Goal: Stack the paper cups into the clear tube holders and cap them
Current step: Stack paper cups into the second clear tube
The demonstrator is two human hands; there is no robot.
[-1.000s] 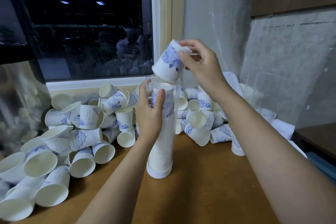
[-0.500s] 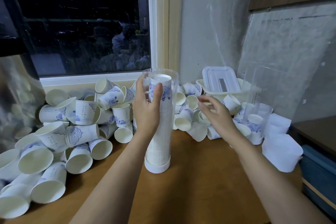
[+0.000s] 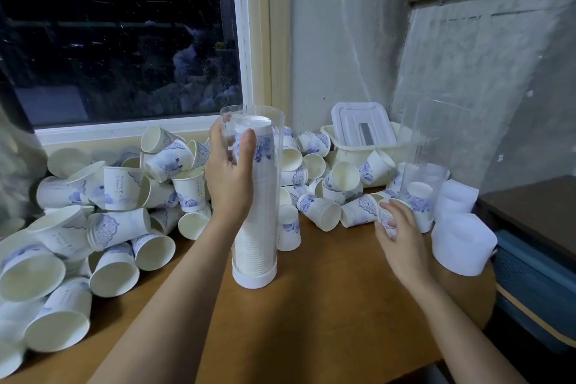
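Now the right hand point(image 3: 402, 240), which a second ago was dropping a cup into the clear tube point(image 3: 254, 184), has come down to the loose cups on the right and seems to be closing on one paper cup point(image 3: 386, 218), though blur hides the grip. Meanwhile the left hand point(image 3: 229, 178) still clasps the tube, nearly full and standing upright on its white base; capping looks close. Cups point(image 3: 118, 184) lie heaped along the wooden bench point(image 3: 327, 305) under a dark window point(image 3: 118, 34), with white caps point(image 3: 461, 240) and a second tube point(image 3: 420, 171) by the concrete wall.

Dim indoor light, ceiling-lamp glare on window point(image 3: 118, 40), edges bowed
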